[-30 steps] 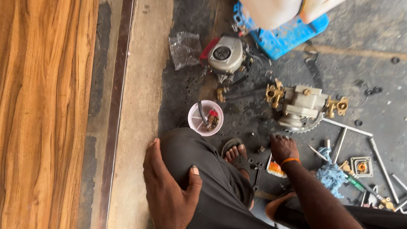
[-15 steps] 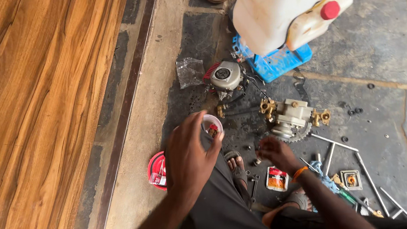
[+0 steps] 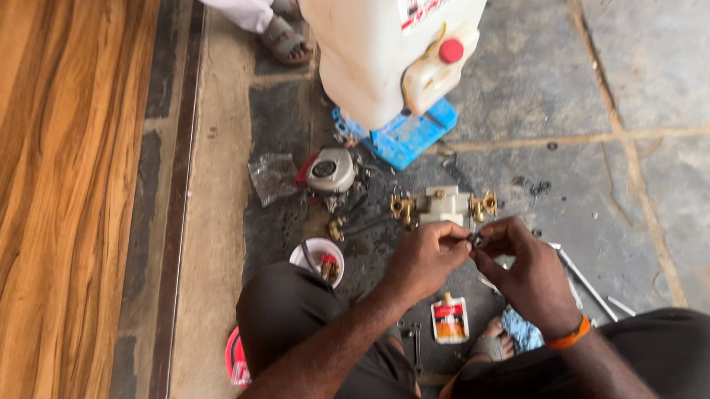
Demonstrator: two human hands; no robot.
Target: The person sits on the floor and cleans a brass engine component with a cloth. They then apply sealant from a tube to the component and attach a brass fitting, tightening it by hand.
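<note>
My left hand [image 3: 426, 260] and my right hand [image 3: 525, 268] meet over the floor, fingertips pinched together on a small dark part [image 3: 472, 238] between them. The part is too small and blurred to name. My right wrist wears an orange band [image 3: 570, 337]. Just beyond the hands lies a metal pump body with brass fittings [image 3: 445, 205]. A small white bowl [image 3: 317, 259] holding small parts sits by my left knee. A small engine unit [image 3: 328, 172] lies farther off to the left.
A large white tank with a red cap [image 3: 395, 31] stands on a blue base [image 3: 408, 134]. Another person's sandalled foot [image 3: 283, 37] is behind it. Metal rods [image 3: 587, 279], a small tube [image 3: 449, 319], a red lid [image 3: 235, 360] and a plastic bag [image 3: 270, 177] lie on the stone floor. A wooden panel [image 3: 35, 213] runs along the left.
My left hand left the white bowl and moved right to meet my right hand, which rose from the floor. Both now pinch a small part. The view tilted upward.
</note>
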